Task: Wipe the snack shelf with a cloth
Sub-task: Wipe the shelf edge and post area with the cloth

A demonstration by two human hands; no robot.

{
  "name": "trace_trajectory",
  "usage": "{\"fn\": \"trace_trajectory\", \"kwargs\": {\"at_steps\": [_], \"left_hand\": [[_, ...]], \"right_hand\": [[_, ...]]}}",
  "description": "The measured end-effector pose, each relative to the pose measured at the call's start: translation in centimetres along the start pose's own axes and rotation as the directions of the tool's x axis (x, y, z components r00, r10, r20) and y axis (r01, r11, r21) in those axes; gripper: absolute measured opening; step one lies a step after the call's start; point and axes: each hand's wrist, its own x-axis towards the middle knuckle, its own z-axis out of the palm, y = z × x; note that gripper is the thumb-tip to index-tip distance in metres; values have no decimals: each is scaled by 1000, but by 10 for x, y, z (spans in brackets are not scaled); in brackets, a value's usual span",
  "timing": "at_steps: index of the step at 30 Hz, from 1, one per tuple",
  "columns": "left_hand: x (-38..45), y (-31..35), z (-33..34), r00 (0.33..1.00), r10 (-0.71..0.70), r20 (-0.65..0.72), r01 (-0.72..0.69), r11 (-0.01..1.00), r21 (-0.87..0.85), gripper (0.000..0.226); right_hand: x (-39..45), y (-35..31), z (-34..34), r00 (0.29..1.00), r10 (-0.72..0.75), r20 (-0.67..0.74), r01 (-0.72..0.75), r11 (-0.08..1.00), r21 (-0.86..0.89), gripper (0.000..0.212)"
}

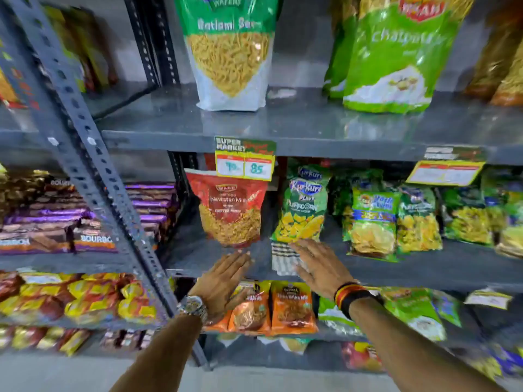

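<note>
A black-and-white checked cloth (283, 258) lies on the grey middle shelf (410, 267), near its front edge. My right hand (317, 264) rests flat on the cloth's right part, fingers spread, pointing toward the back. My left hand (223, 278) reaches over the shelf's front edge with fingers straight and apart, holding nothing, its tips just below a red Navratan Mix bag (229, 210). A green Kurkure Puffcorn bag (302, 205) stands right behind the cloth.
More green snack bags (373, 222) fill the shelf to the right. A price tag (244, 162) hangs from the upper shelf (311, 125). A slanted perforated steel post (93, 171) stands at left. Orange packets (291, 309) sit on the shelf below.
</note>
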Motion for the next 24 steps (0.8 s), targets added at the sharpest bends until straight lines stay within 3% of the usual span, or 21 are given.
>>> {"fn": "trace_trajectory", "kwargs": {"at_steps": [4, 10, 14, 17, 24], "left_hand": [[8, -23, 30, 999, 48, 3, -48, 997, 59, 66], [27, -42, 41, 985, 168, 29, -169, 984, 57, 60], [32, -52, 49, 977, 211, -2, -211, 975, 68, 57], [33, -56, 53, 974, 225, -27, -223, 972, 72, 58], [32, -52, 48, 983, 182, -1, -181, 982, 54, 61]], "right_hand": [[9, -2, 40, 996, 82, 47, -83, 997, 8, 58], [-1, -2, 45, 994, 68, -88, -71, 997, -34, 51], [14, 4, 54, 1000, 25, 5, -25, 999, -42, 58], [11, 3, 68, 999, 33, -24, -34, 998, -53, 58], [-6, -5, 57, 996, 25, -86, -11, 988, 153, 46]]}}
